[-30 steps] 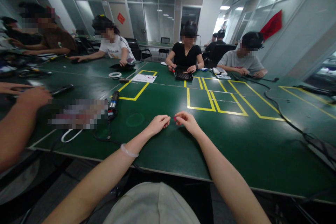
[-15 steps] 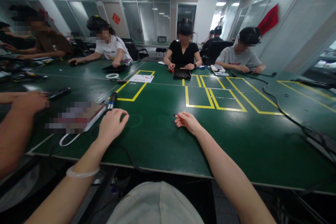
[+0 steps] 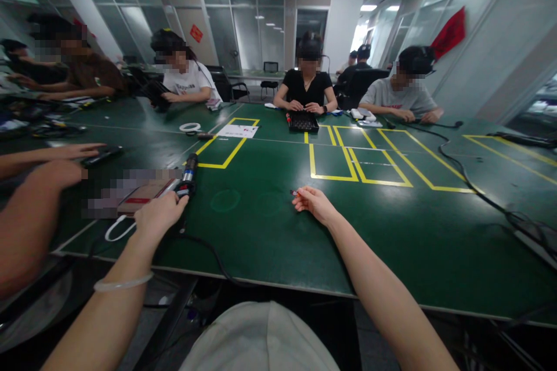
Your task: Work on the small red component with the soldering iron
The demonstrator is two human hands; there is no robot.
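Note:
My right hand (image 3: 314, 204) hovers over the green table (image 3: 261, 243), its fingertips pinched on a small dark piece (image 3: 293, 192) with a pale spot; its kind is too small to make out. To the left, my left hand (image 3: 160, 217) has thumb and forefinger slightly apart beside a dark object with a red part (image 3: 184, 190). Some of its fingers are hidden, and I see nothing held in it. A black cylinder with a blue band (image 3: 190, 168) stands just beyond. A pale bracelet (image 3: 123, 283) circles my left wrist.
At left lies a partly blurred box (image 3: 143, 197) with a white cable loop (image 3: 114, 231). Beside it, another person's hand (image 3: 65, 171) is near a black device (image 3: 103, 155). Yellow tape outlines (image 3: 335, 178) mark the table. Several people sit across, one at a black tray (image 3: 303, 122).
My left hand has moved left and slightly down, uncovering the dark object with the red part. My right hand keeps its pinch in nearly the same place. Across the table, a person has lifted a black tray.

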